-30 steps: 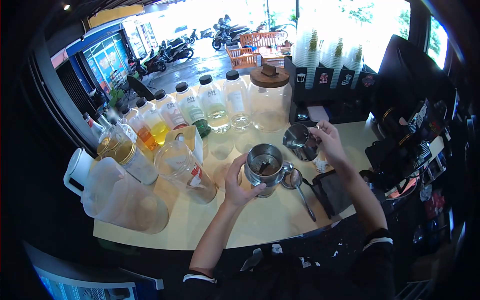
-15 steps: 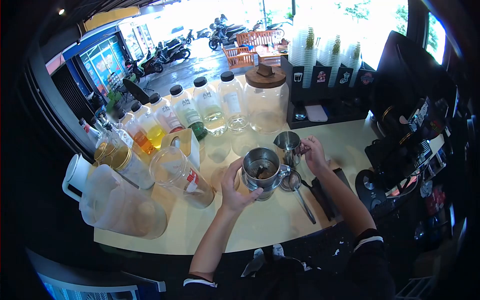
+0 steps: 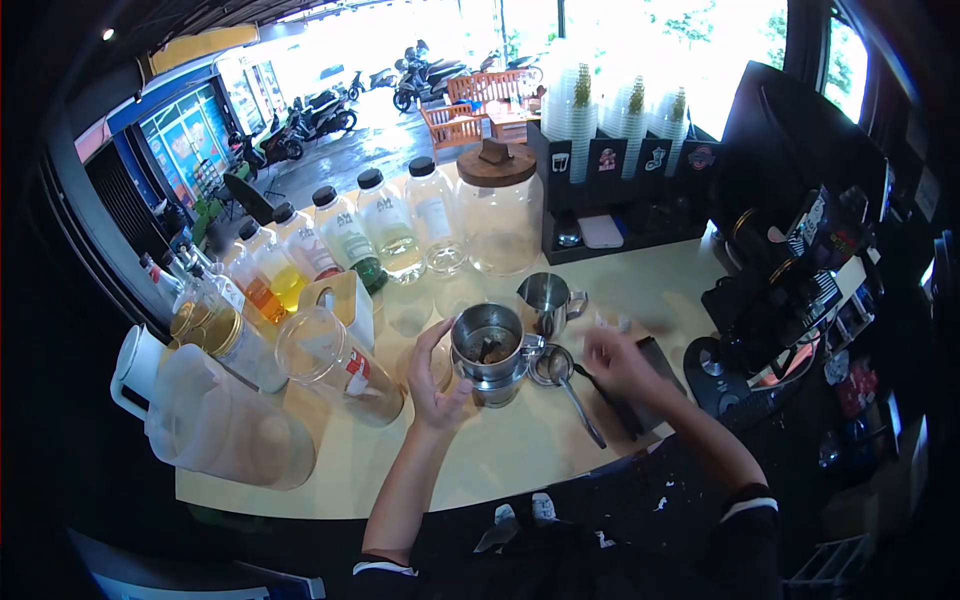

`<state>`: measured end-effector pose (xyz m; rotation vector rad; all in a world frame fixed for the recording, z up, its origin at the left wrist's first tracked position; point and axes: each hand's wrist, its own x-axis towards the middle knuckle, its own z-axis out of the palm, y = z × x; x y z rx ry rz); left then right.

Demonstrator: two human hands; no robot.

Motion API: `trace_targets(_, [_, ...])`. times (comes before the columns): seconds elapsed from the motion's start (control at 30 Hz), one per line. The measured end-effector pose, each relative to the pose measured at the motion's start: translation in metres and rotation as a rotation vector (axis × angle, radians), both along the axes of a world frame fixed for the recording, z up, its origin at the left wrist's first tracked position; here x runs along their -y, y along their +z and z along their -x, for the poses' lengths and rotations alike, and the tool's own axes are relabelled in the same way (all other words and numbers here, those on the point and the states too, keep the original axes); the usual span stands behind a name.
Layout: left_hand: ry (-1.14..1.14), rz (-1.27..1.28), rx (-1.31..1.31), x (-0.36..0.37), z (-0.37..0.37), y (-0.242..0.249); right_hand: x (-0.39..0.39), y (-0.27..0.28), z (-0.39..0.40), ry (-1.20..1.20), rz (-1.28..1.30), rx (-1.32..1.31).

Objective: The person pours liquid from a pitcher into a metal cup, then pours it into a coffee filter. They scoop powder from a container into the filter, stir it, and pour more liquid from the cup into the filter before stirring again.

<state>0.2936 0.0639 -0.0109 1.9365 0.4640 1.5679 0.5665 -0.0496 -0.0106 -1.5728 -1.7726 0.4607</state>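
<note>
A metal drip filter (image 3: 488, 340) with dark wet grounds inside stands on a vessel at the counter's middle. Around its left side, my left hand (image 3: 437, 385) has its fingers spread, close to the metal; whether it touches is hard to tell. Behind the filter is a small metal pitcher (image 3: 544, 300), handle to the right. My right hand (image 3: 622, 365) is in the air right of the pitcher, blurred, its fingers hard to make out. A long-handled spoon (image 3: 585, 412) rests on a small round dish (image 3: 549, 365), with a dark object (image 3: 617, 400) beside it.
Several black-capped bottles (image 3: 396, 235) and a wood-lidded jar (image 3: 500, 220) line the back of the counter (image 3: 480, 470). Plastic jugs (image 3: 230, 425) and a clear canister (image 3: 345, 370) stand left. A black cup rack (image 3: 630, 160) is behind; dark equipment (image 3: 780, 290) stands right.
My right hand has let go of the pitcher and moved down and away from it. The pitcher now stands on the counter. The whole view has shifted slightly.
</note>
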Motion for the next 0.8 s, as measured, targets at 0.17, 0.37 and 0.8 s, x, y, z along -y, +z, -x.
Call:
trace_targets(0.17, [0.021, -0.021, 0.01, 0.003, 0.004, 0.011, 0.061, 0.001, 0.026, 0.189, -0.035, 0.678])
trace_targets(0.37, [0.046, 0.017, -0.08, 0.022, 0.0, 0.038, 0.056, -0.02, 0.016, 0.305, -0.187, 0.525])
trace_targets(0.8, [0.15, 0.215, -0.231, 0.028, -0.016, 0.039, 0.051, 0.021, 0.02, 0.026, -0.572, -0.026])
